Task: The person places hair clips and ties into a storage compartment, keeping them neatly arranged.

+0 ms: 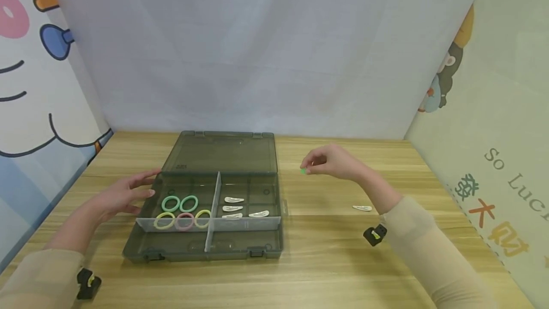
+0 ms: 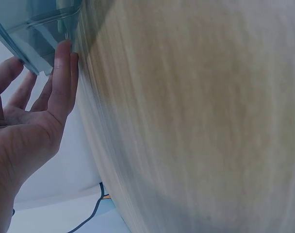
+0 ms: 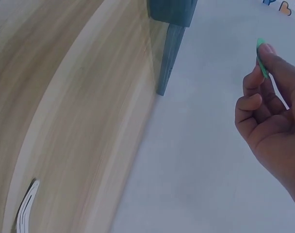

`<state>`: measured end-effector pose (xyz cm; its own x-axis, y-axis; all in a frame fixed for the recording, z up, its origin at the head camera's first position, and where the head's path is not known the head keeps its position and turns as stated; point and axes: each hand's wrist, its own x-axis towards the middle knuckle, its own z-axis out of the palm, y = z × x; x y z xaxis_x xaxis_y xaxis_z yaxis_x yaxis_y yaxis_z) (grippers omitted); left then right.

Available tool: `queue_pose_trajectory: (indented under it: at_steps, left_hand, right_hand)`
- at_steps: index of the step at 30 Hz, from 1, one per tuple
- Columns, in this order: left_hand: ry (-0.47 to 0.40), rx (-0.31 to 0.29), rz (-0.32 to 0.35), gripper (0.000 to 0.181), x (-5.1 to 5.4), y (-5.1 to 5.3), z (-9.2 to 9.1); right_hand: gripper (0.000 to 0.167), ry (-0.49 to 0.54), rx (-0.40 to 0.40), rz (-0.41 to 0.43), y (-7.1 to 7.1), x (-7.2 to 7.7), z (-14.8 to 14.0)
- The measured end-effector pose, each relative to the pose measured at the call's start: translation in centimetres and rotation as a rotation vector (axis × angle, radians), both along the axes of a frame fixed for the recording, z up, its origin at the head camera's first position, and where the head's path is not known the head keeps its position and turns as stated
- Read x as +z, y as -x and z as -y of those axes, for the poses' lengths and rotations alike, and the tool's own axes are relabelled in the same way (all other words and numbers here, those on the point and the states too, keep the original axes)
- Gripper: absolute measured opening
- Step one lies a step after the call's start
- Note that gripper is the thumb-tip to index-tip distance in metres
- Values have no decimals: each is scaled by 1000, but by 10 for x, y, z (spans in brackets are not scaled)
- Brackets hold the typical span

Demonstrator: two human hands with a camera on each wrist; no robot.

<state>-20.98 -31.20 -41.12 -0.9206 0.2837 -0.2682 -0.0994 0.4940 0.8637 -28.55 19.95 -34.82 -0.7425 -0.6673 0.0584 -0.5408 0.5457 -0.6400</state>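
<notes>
My right hand (image 1: 332, 161) is raised above the table, right of the box, with a small green hair clip (image 3: 262, 59) pinched between thumb and forefinger. In the head view only a bit of that clip shows. My left hand (image 1: 117, 197) rests its fairly straight fingers against the left side of a dark see-through divided box (image 1: 268, 252), whose lid lies back. Green hair ties (image 1: 188, 203), yellow ones (image 1: 165, 221) and a pink one (image 1: 185, 221) lie in its left part. Several white snap hair clips (image 1: 232, 209) lie in the right part.
One more white hair clip (image 1: 362, 208) lies on the wooden table (image 1: 326, 271) at the right, below my right forearm. Pale dividers (image 1: 214, 204) split the box. The flattened lid (image 1: 223, 152) reaches toward the white backdrop (image 1: 266, 51); printed panels stand at both sides.
</notes>
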Motion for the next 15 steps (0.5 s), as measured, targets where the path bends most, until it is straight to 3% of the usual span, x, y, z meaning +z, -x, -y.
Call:
queue_pose_trajectory:
  at_steps: [7, 15]
  left_hand:
    - [0, 0, 1, 71, 0, -1, 1]
    - [-4, 2, 5, 72, 0, 0, 2]
  right_hand:
    - [13, 54, 25, 20, -2, 10, 23]
    - [11, 93, 71, 30, 1, 7, 48]
